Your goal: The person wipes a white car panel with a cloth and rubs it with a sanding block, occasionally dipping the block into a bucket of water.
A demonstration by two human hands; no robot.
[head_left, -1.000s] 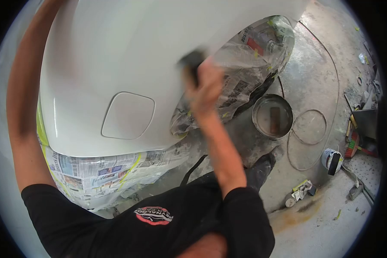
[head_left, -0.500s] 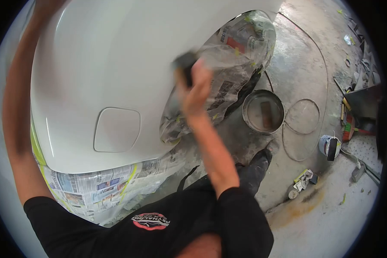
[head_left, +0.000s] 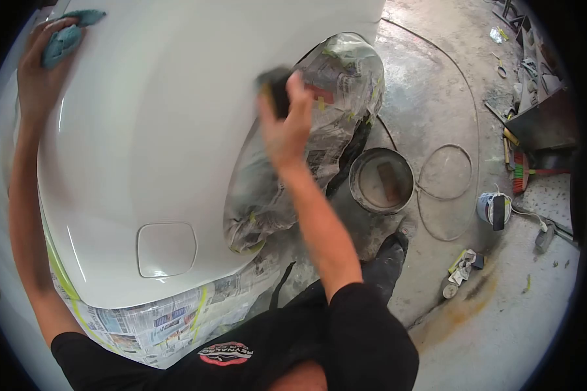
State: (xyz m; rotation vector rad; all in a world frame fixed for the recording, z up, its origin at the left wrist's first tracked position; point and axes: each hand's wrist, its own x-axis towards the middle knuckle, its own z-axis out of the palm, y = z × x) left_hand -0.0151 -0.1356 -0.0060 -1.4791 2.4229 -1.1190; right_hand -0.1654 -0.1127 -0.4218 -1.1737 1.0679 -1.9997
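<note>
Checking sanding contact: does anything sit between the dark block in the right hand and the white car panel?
Nothing visible: the dark rectangular block in the right hand seems pressed straight onto the white car panel.

Motion blur smears the dark block (head_left: 272,86) in the right hand (head_left: 285,133), whose fingers cover its near side. The blue cloth (head_left: 65,38) is mostly bunched inside the left hand (head_left: 38,83). Newspaper and plastic wrap (head_left: 306,156) hides the wheel. The white panel (head_left: 169,130) runs off the top edge. The floor scraps (head_left: 462,268) are too small to identify.
</note>
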